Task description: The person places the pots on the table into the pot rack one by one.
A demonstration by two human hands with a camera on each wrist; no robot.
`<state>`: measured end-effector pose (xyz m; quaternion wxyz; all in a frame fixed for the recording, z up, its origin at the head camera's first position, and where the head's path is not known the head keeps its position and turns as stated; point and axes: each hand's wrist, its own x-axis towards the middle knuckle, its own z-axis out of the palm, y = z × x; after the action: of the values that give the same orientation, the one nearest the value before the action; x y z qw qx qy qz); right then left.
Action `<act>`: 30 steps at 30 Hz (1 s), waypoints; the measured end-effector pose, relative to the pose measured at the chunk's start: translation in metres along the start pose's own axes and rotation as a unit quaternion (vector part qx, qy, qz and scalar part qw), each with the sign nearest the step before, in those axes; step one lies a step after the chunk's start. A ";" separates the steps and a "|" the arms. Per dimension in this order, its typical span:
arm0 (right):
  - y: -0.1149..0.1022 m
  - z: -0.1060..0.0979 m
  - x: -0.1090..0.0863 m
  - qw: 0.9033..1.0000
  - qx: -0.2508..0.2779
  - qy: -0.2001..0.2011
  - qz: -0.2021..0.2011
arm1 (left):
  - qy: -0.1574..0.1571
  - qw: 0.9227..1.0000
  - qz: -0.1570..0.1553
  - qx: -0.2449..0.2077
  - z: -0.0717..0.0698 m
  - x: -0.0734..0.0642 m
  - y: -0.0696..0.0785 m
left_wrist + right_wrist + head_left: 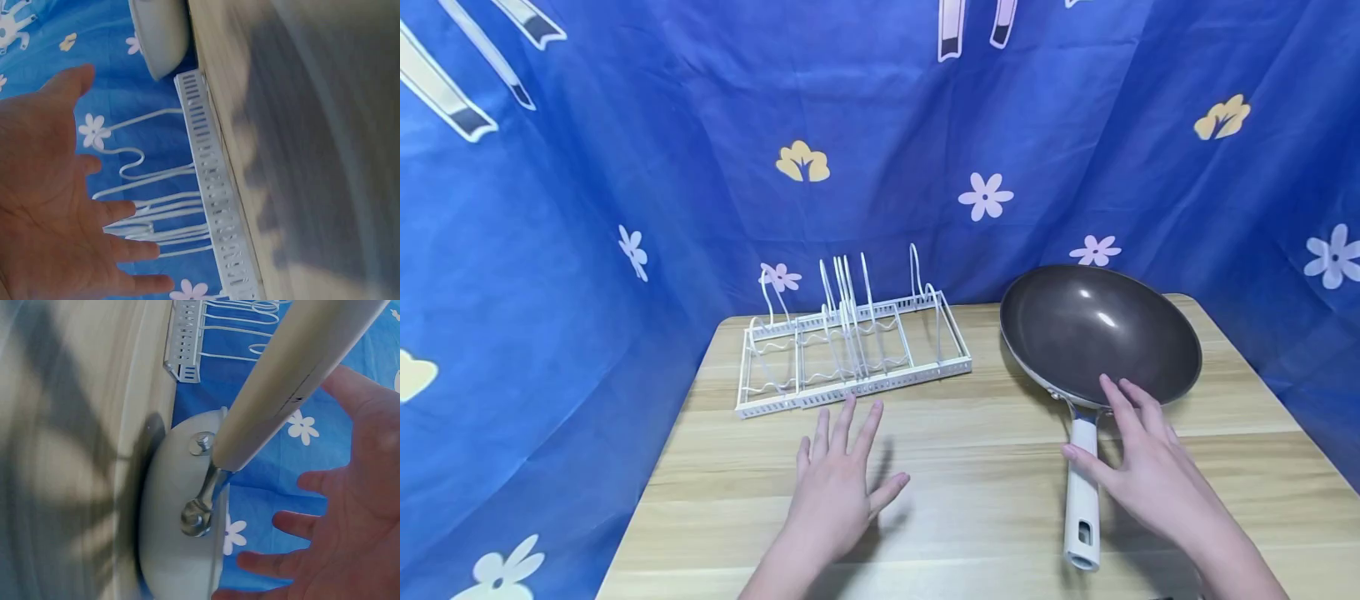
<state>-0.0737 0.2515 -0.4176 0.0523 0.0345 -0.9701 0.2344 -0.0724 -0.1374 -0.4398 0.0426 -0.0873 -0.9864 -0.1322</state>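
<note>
On the right of the table sits a frying pan (1101, 333), dark inside and pale outside, its white handle (1082, 500) pointing toward the front. My right hand (1157, 475) is just right of that handle, fingers spread, fingertips overlapping the pan's near rim in the head view. In the right wrist view the palm faces the handle (294, 387) with a gap between them. At the centre left stands a white wire rack (857, 387) with several upright loops. My left hand (835, 492) hovers before its front rail, fingers spread, holding nothing; its shadow falls on the table.
The light wooden table (985, 517) carries the rack and the pan. Blue patterned cloth (880, 108) hangs behind and along both sides, close to the table's edges. A small dark object shows at the bottom edge, near the right forearm.
</note>
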 end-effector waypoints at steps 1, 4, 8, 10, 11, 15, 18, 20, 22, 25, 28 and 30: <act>0.001 0.001 0.000 1.000 0.004 -0.003 0.001 | 0.000 1.000 0.004 -0.007 0.001 -0.001 0.002; 0.004 0.003 0.000 1.000 0.014 -0.015 0.006 | 0.000 0.999 0.016 -0.030 0.005 -0.002 0.008; 0.008 0.006 0.001 0.999 0.024 -0.028 0.025 | -0.007 0.996 0.035 -0.079 0.007 -0.004 0.017; 0.010 0.008 0.001 0.998 0.032 -0.034 0.034 | -0.020 0.993 0.042 -0.111 0.008 -0.005 0.023; 0.011 0.010 0.001 0.998 0.037 -0.038 0.039 | -0.029 0.990 0.045 -0.131 0.008 -0.005 0.025; 0.016 0.015 0.001 0.996 0.060 -0.046 0.055 | -0.070 0.978 0.055 -0.188 0.013 -0.006 0.036; 0.018 0.018 0.000 0.993 0.087 -0.037 0.075 | -0.096 0.972 0.064 -0.206 0.018 -0.006 0.044; 0.021 0.019 -0.001 0.990 0.103 -0.029 0.087 | -0.114 0.969 0.067 -0.211 0.022 -0.007 0.048; 0.023 0.020 -0.002 0.988 0.117 -0.024 0.097 | -0.132 0.965 0.069 -0.217 0.026 -0.007 0.053; 0.026 0.021 -0.003 0.986 0.126 -0.031 0.104 | -0.159 0.957 0.075 -0.230 0.028 -0.008 0.060; 0.027 0.023 -0.002 0.985 0.131 -0.036 0.105 | -0.185 0.948 0.083 -0.246 0.026 -0.008 0.068; 0.027 0.026 0.000 0.984 0.136 -0.038 0.104 | -0.201 0.943 0.089 -0.251 0.024 -0.007 0.073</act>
<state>-0.0780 0.2641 -0.4526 -0.0149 -0.0511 -0.9286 0.3673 -0.0538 -0.0623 -0.4454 -0.1683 -0.2075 -0.8973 -0.3513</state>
